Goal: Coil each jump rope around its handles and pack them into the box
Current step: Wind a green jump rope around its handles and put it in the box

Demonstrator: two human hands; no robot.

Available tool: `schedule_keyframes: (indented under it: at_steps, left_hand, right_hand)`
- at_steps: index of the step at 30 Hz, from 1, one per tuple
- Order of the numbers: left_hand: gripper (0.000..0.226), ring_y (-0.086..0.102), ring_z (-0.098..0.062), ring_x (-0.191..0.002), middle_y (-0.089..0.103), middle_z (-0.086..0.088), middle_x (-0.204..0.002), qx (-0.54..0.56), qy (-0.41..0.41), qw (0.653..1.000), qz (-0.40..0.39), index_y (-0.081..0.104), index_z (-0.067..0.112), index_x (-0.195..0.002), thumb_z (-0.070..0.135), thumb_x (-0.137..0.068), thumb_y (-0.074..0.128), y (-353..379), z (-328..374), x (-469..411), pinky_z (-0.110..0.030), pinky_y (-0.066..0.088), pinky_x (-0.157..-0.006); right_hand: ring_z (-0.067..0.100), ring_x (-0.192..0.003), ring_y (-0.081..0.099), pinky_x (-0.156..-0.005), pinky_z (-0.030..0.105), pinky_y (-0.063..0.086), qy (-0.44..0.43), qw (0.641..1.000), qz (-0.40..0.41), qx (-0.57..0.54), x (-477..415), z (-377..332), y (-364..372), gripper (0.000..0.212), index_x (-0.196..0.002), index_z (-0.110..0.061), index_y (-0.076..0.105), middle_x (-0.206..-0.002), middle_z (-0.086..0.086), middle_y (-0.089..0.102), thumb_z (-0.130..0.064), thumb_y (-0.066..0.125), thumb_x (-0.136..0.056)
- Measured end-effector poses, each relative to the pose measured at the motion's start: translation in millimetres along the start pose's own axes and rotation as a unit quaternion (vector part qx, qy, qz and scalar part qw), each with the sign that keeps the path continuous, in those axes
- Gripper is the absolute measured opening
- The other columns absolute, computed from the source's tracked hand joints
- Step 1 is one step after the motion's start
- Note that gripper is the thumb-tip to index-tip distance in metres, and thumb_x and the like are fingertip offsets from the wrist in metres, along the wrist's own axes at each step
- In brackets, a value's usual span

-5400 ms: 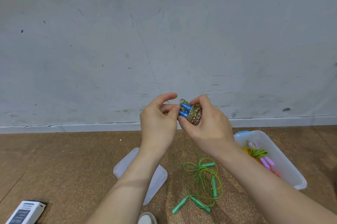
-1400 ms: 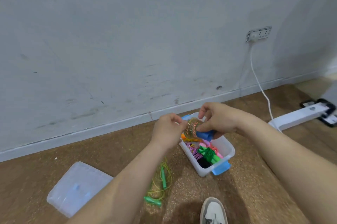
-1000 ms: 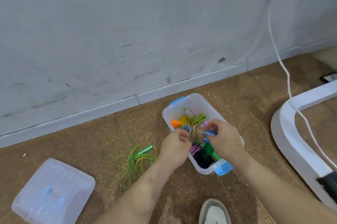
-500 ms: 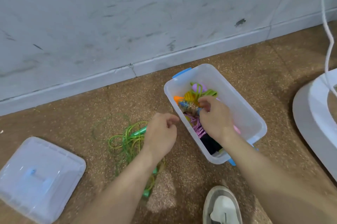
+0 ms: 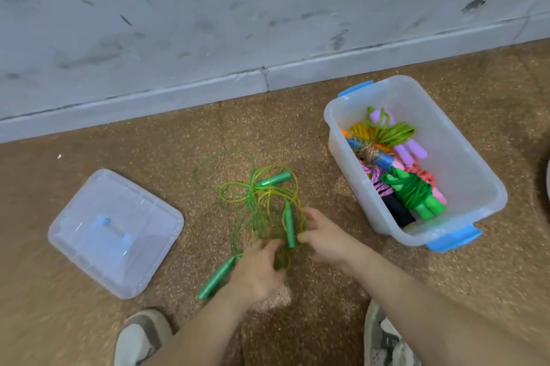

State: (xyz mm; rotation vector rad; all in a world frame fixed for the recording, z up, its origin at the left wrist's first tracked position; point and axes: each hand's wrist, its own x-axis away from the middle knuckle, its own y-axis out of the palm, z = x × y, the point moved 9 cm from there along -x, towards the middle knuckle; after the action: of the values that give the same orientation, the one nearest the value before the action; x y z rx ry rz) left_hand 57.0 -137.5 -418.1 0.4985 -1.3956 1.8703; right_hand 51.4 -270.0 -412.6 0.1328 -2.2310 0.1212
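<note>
On the brown floor between the clear lid [image 5: 116, 231] and the open box [image 5: 464, 175], a loose green jump rope [image 5: 265, 205] lies in a tangle of loops, close enough to the box that a finished bundle needs only a short carry. Three green handles show in the heap: a far handle [image 5: 275, 178], a middle handle [image 5: 289, 227] and a near handle [image 5: 217, 279], so there is probably more than one rope here. Both hands reach into the tangle from either side, which suits sorting out the handles before any winding. The right hand [image 5: 324, 234] has its fingers spread and closed on nothing, with a fingertip just beside the lower end of the middle handle, seemingly about to pick it up. The left hand [image 5: 259, 270] lies over the cords beside the near handle, but it is blurred and I cannot tell whether its fingers have closed on anything. Several coiled bundles [image 5: 407, 187] in green, purple, pink and orange lie packed along one side of the box, leaving bare room on the other. The lid sits well apart, likely kept out of the way until packing ends.
</note>
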Motion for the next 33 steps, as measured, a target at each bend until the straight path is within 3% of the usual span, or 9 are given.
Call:
schedule_keyframes:
  at_steps: [3, 6, 11, 14, 17, 21, 26, 28, 33]
  left_hand:
    - [0.063, 0.05, -0.027, -0.118, 0.052, -0.002, -0.125, -0.06, -0.004, 0.998, -0.005, 0.036, 0.028, -0.135, 0.038, -0.079, 0.062, 15, 10, 2, -0.049, 0.044, -0.096]
    - [0.048, 0.061, -0.025, -0.105, 0.064, 0.001, -0.107, -0.016, -0.047, 0.998, -0.033, 0.039, 0.024, -0.124, 0.029, -0.081, 0.06, 28, 12, 8, -0.045, 0.046, -0.091]
    - [0.014, 0.066, -0.02, -0.074, 0.069, -0.002, -0.078, 0.345, -0.069, 0.936, -0.025, 0.067, 0.017, -0.086, 0.009, -0.078, 0.06, 1, -1, 23, -0.034, 0.056, -0.076]
    - [0.013, 0.049, -0.012, -0.051, 0.056, 0.002, -0.055, 0.439, -0.042, 0.897, 0.021, 0.071, 0.009, -0.081, 0.006, -0.084, 0.059, -50, -2, 38, -0.022, 0.042, -0.05]
    - [0.018, 0.041, -0.007, -0.046, 0.05, 0.013, -0.044, 0.416, 0.016, 0.908, 0.047, 0.069, 0.016, -0.073, 0.012, -0.089, 0.061, -105, 13, 57, -0.022, 0.031, -0.049]
    - [0.018, 0.041, -0.003, -0.039, 0.052, 0.005, -0.048, 0.391, 0.105, 0.91, 0.091, 0.066, 0.01, -0.082, 0.005, -0.093, 0.053, -184, 46, 106, -0.018, 0.032, -0.044]
    - [0.016, 0.051, -0.015, -0.045, 0.061, -0.004, -0.055, 0.334, 0.181, 0.909, 0.17, 0.066, 0.013, -0.086, 0.006, -0.094, 0.054, -275, 79, 200, -0.019, 0.039, -0.047]
    - [0.016, 0.054, -0.017, -0.045, 0.062, -0.006, -0.054, 0.323, 0.205, 0.896, 0.226, 0.065, 0.012, -0.083, 0.004, -0.092, 0.055, -311, 87, 246, -0.021, 0.041, -0.049]
    - [0.02, 0.069, -0.008, -0.068, 0.072, 0.004, -0.068, 0.249, 0.238, 0.862, 0.371, 0.069, 0.028, -0.081, 0.013, -0.091, 0.059, -368, 89, 347, -0.032, 0.053, -0.074]
  right_hand:
    - [0.018, -0.104, 0.053, -0.079, 0.04, 0.053, 0.01, 1.0, -0.002, -0.006, -2, 17, 12, 0.063, -0.143, -0.035, 0.033, -0.128, -0.004, 0.042, -0.007, 0.054, -0.091]
    - [0.018, -0.102, 0.055, -0.071, 0.031, 0.056, 0.008, 1.0, 0.005, -0.03, -3, 19, 19, 0.064, -0.142, -0.034, 0.035, -0.132, 0.0, 0.043, -0.003, 0.056, -0.091]
    - [0.013, -0.063, 0.055, -0.048, 0.025, 0.039, 0.029, 0.995, -0.039, -0.091, 2, 21, 32, 0.053, -0.135, -0.03, 0.042, -0.104, 0.008, 0.063, -0.008, 0.06, -0.091]
    - [0.01, -0.052, 0.049, -0.045, 0.024, 0.032, 0.002, 0.999, -0.032, -0.032, 11, 0, 34, 0.035, -0.13, -0.022, 0.053, -0.082, 0.005, 0.064, -0.021, 0.056, -0.095]
    - [0.001, -0.047, 0.046, -0.046, 0.018, 0.034, -0.087, 0.991, -0.023, 0.098, 41, -56, 34, 0.025, -0.119, -0.02, 0.063, -0.071, -0.005, 0.057, -0.025, 0.052, -0.098]
    - [-0.003, -0.049, 0.042, -0.049, 0.014, 0.033, -0.189, 0.966, -0.022, 0.176, 108, -146, 33, 0.023, -0.099, -0.022, 0.064, -0.061, -0.014, 0.053, -0.007, 0.047, -0.096]
    - [-0.009, -0.066, 0.055, -0.062, 0.01, 0.039, -0.267, 0.946, -0.065, 0.173, 215, -239, 48, 0.027, -0.097, -0.019, 0.065, -0.079, -0.015, 0.065, 0.0, 0.048, -0.089]
    - [0.002, -0.081, 0.057, -0.072, 0.023, 0.037, -0.276, 0.943, -0.081, 0.166, 258, -263, 59, 0.017, -0.095, -0.019, 0.067, -0.09, -0.005, 0.067, -0.012, 0.052, -0.092]
    - [0.004, -0.056, 0.05, -0.055, 0.015, 0.038, -0.419, 0.89, 0.083, 0.157, 354, -325, 56, 0.011, -0.09, -0.013, 0.074, -0.065, -0.006, 0.06, -0.019, 0.064, -0.091]
